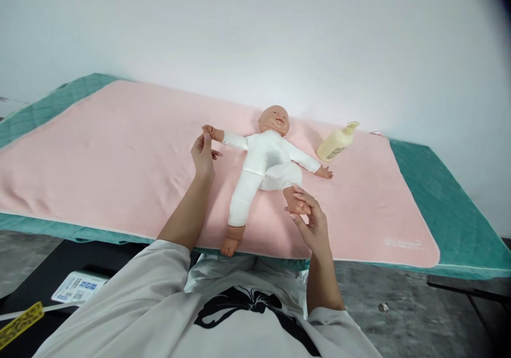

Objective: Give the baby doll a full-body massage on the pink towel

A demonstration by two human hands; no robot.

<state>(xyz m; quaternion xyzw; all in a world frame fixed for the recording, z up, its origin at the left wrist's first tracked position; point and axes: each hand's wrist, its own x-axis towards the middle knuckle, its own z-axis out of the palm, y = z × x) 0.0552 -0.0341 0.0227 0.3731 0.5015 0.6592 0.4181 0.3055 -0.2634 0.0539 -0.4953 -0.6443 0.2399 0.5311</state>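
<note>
A baby doll (255,158) with a white cloth body lies on its back on a pink mat (120,150), head toward the wall. My left hand (204,156) pinches the doll's small hand at the end of its outstretched arm on the left. Around the doll's foot on the right, my right hand (313,217) has its fingers and thumb closed. That leg is bent, with the white cloth bunched above the bare foot. The other leg lies straight toward me, its foot near the mat's front edge.
A pale yellow pump bottle (337,142) stands tilted in view on the mat, right of the doll. Under the pink mat is a green quilted cover (451,198). A white wall (255,39) rises behind. At lower left lies a white labelled packet (77,287) on a black surface.
</note>
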